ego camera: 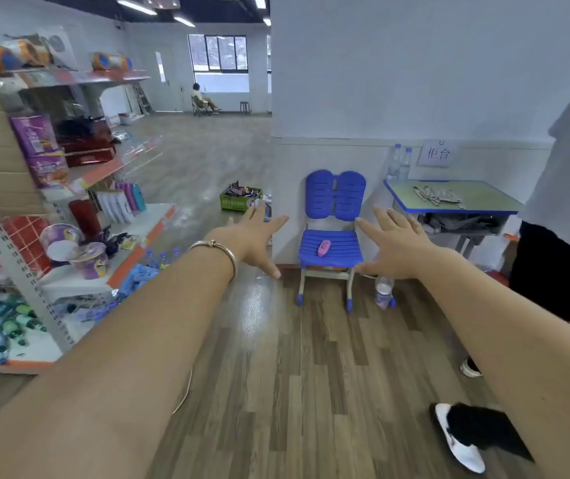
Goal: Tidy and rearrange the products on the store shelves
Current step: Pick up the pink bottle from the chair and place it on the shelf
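- Purple snack bags [35, 134], printed in white and orange, stood on a middle board of the store shelves [79, 285]; purple noodle cups [86, 259] sat a board lower, near a row of white, pink and teal bottles [121, 202]; green-capped bottles [3, 323] lay on their sides on the lowest board, too blurred to read.
- All these products lay well to the left of the left hand's fingers [276, 223] and nearer the camera than the fingertips; none touched either hand; the noodle cups sat left of the forearm, further left than the bracelet [218, 252] at the wrist.
- The left hand [254, 238] reached forward, back upward, fingers straight and spread wide, thumb out to the right; it held nothing and touched nothing.
- The right hand [394, 245] mirrored it, fingers [385, 219] fanned wide, thumb pointing left; it too was empty.
- Between the two sets of fingertips, further off, a blue chair [335, 195] stood against the wall with a small pink object [324, 247] on its seat; beyond the right fingers stood a blue-edged desk [484, 198] with two water bottles [404, 164] at its back corner; just past the left fingertips a green box [238, 202] sat on the wooden floor [294, 357].
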Motion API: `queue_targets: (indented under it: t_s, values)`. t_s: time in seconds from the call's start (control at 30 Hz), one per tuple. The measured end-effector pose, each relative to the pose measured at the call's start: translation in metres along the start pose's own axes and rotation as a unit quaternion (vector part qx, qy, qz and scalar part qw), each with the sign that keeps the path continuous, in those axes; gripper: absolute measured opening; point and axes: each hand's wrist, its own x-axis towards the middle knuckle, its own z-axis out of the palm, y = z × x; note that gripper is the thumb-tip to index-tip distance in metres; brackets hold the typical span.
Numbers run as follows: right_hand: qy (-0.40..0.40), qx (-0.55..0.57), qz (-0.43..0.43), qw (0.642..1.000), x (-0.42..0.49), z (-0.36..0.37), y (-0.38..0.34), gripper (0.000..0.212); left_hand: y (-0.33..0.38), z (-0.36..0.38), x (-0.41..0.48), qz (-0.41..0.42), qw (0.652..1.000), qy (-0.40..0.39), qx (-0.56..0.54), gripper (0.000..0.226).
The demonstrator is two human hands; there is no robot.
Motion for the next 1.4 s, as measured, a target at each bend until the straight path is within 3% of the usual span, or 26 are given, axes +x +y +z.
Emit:
queue_targets:
  t_s: [0.13, 0.33, 0.53, 0.73, 1.03, 1.4]
  values:
    - [-0.040, -0.003, -0.009, 0.999, 0.042, 0.002, 0.047, 0.083, 0.017, -0.009, 0.064, 0.004, 0.999, 0.013, 0.039, 0.101]
    - [-0.061, 0.025, -0.014, 0.998, 0.110, 0.012, 0.093, 0.063, 0.025, -0.004, 0.154, 0.008, 0.998, 0.043, -0.047, 0.074]
    - [-0.081, 0.033, -0.031, 0.996, 0.184, 0.045, 0.109, 0.066, 0.014, 0.006, 0.227, 0.000, 0.998, 0.031, -0.054, 0.075]
    - [-0.107, -0.016, -0.020, 0.994, 0.282, 0.083, 0.124, 0.084, -0.027, 0.012, 0.319, -0.003, 0.998, -0.008, -0.058, 0.087]
    - [-0.102, 0.030, 0.005, 0.994, 0.457, 0.079, 0.139, 0.072, -0.098, -0.013, 0.492, 0.013, 0.998, -0.037, -0.042, 0.082]
    - [-0.127, 0.040, 0.014, 0.991, 0.588, 0.116, 0.180, 0.074, -0.111, -0.010, 0.642, 0.050, 0.995, -0.063, -0.052, 0.077]
